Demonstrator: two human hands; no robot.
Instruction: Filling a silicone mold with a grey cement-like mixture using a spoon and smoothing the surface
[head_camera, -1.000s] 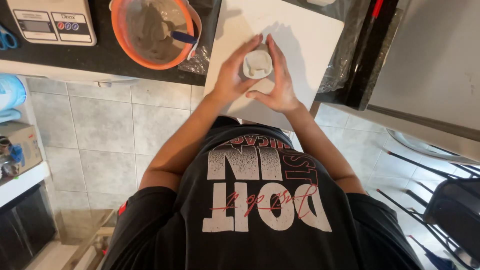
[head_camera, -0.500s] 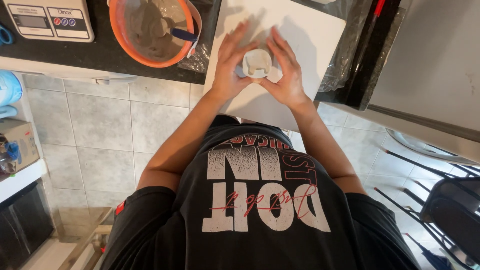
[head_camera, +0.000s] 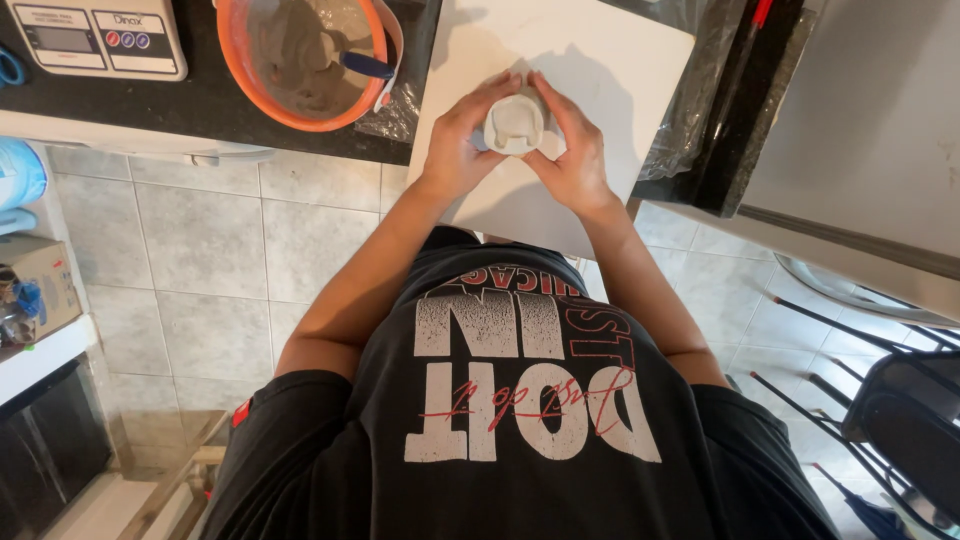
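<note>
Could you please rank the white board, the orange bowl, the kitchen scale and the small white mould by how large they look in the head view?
1. White board, largest.
2. Orange bowl and kitchen scale: both cut off by the frame edge, so unranked.
3. Small white mould, smallest, cupped between the left hand and right hand.

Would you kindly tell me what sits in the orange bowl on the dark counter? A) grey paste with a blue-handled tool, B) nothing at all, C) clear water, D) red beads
A: the orange bowl holds grey paste, with a blue-handled tool resting in it.
</note>
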